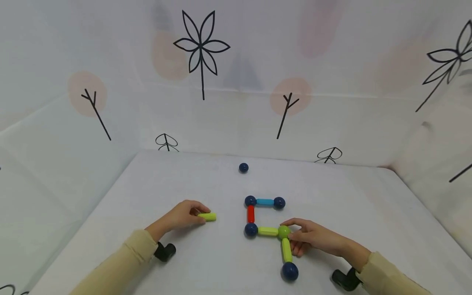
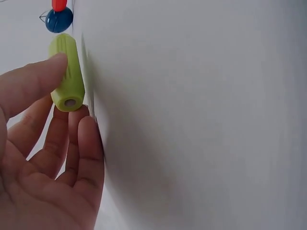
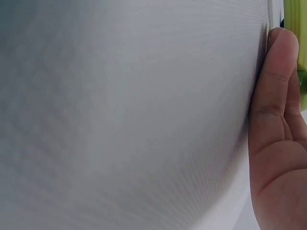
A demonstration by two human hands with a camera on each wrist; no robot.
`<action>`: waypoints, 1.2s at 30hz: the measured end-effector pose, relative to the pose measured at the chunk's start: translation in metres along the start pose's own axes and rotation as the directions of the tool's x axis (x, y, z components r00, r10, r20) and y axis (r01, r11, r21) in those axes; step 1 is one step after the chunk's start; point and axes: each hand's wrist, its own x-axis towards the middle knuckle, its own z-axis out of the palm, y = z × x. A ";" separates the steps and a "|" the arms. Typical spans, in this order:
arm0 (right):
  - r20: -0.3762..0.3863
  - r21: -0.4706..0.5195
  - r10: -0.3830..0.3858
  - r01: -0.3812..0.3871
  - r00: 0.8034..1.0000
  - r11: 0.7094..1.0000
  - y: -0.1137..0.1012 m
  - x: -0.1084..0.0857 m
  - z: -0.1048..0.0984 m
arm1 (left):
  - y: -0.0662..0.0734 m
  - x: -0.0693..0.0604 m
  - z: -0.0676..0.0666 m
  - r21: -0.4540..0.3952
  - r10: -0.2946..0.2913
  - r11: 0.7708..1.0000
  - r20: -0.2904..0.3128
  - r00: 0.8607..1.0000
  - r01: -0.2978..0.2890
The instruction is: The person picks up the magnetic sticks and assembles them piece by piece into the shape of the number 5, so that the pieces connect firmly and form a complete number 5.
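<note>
In the head view my left hand (image 1: 187, 214) pinches a yellow-green magnetic rod (image 1: 209, 216) low over the table, left of the joined pieces. The left wrist view shows the thumb on this rod (image 2: 67, 79), with a round metal spot at its near end. My right hand (image 1: 313, 237) grips the green ball (image 1: 284, 232) between thumb and fingers. From that ball a yellow-green rod (image 1: 268, 231) runs left to a dark blue ball (image 1: 251, 230). Another yellow-green rod (image 1: 286, 250) runs toward me to a dark blue ball (image 1: 289, 271).
A red rod (image 1: 250, 214) leads up to a blue ball (image 1: 250, 200), then a light blue rod (image 1: 264, 202) to another blue ball (image 1: 279, 203). One loose blue ball (image 1: 243, 167) lies farther back on the white table (image 1: 166, 176). A patterned cloth (image 1: 239, 119) hangs behind.
</note>
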 end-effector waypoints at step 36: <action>-0.007 0.001 0.009 -0.009 1.000 1.000 0.001 0.002 -0.001 | 0.050 -0.004 0.059 -0.219 0.123 0.973 0.209 0.970 -0.077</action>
